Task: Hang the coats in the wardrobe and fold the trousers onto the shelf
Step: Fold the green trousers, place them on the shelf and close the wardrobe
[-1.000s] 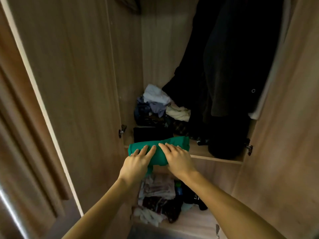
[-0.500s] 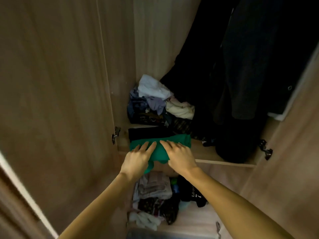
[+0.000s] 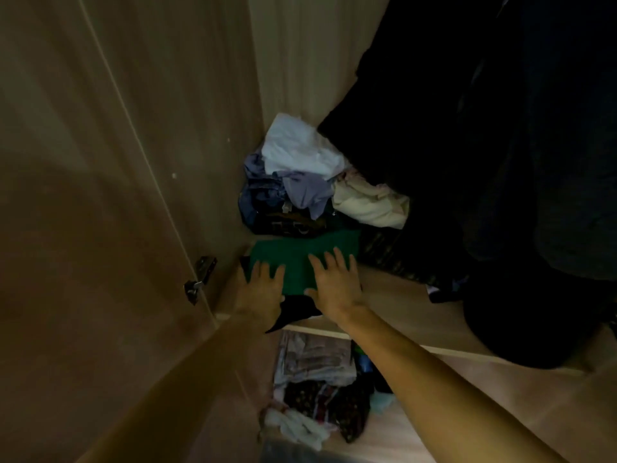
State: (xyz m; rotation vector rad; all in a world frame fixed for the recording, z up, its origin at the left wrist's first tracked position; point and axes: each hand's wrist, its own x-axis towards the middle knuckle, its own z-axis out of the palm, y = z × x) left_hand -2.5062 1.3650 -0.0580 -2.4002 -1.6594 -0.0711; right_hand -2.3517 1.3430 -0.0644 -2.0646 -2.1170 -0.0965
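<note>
1. I am watching both hands lying flat on the green folded trousers (image 3: 300, 259). The trousers are sitting at the left end of the wardrobe shelf (image 3: 394, 305), close to the side wall.
2. Left hand (image 3: 262, 289): grip apart, fingers straight and spread, pressing the cloth at about 7 o'clock of the trousers.
3. Right hand (image 3: 334, 285): grip apart as well, fingers fanning out, palm resting at about 5 o'clock of the trousers.
4. A black garment (image 3: 297, 310) is lying under the trousers. Its edge is showing between the two wrists and reaching the shelf's front lip at 6 o'clock.
5. At 12 o'clock of the trousers, a loose pile of clothes (image 3: 293, 182) is filling the back corner: white, lilac, blue and cream.
6. At 2 o'clock, dark coats (image 3: 484, 145) are hanging, their hems coming down to the shelf.
7. At 9 o'clock, a metal hinge (image 3: 197, 282) is sitting on the door edge.
8. Below the shelf at 6 o'clock, more crumpled clothing (image 3: 317, 369) is lying on a lower level.
</note>
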